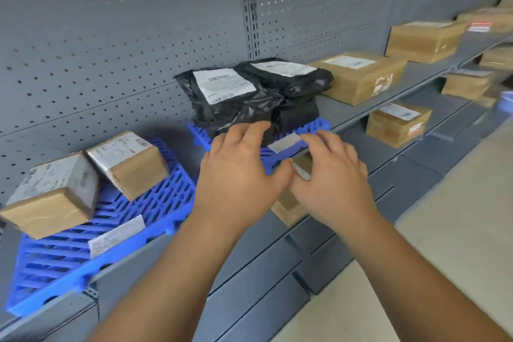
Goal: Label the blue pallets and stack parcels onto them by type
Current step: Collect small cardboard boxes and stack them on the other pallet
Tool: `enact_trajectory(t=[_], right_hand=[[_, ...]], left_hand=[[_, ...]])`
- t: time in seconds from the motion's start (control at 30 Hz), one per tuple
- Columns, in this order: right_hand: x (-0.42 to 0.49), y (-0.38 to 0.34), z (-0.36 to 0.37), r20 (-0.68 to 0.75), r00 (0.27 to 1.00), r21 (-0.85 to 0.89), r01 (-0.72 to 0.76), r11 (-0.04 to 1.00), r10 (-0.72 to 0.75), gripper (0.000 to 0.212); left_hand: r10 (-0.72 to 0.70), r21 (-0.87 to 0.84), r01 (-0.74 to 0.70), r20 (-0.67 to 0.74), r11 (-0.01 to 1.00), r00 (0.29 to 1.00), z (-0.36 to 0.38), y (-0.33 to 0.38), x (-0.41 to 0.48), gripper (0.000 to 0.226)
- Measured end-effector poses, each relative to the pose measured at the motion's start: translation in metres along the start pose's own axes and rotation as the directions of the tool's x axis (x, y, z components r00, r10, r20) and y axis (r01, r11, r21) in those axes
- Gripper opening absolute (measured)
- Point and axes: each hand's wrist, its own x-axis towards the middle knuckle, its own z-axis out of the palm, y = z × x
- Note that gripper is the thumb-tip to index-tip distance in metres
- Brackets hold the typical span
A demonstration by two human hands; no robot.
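Head view: left hand (238, 175) and right hand (333, 178), fingers (251, 130) spread and empty, over the pallet label (286, 142); black parcels (249, 97) just behind.

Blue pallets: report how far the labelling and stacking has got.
Done: the near pallet carries a label and two brown boxes; the far pallet holds black bags. In hand: the left hand and right hand are at the far pallet's label on its front edge. Left: loose brown boxes on the shelf beyond are not on a pallet.
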Motion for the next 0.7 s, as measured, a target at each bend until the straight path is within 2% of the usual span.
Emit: enact_trajectory(t=[0.3,0.5,0.7], right_hand=[[-0.014,0.151,-0.070,-0.084,0.957,-0.145,-0.287,0.947,0.277,0.069],[-0.030,0.229,-0.104,-0.141,0.874,-0.180,-0.485,0.856,0.465,0.067],[-0.026,0.296,-0.117,-0.191,0.780,-0.245,-0.626,0.740,0.596,0.067]], left_hand=[[0.159,-0.061,-0.151,0.166,0.987,0.973,0.114,0.112,0.020,0.063],[0.304,-0.078,-0.294,0.289,0.953,0.908,0.186,0.169,0.034,0.061],[0.436,-0.130,-0.417,0.336,0.899,0.835,0.255,0.218,0.064,0.059]])
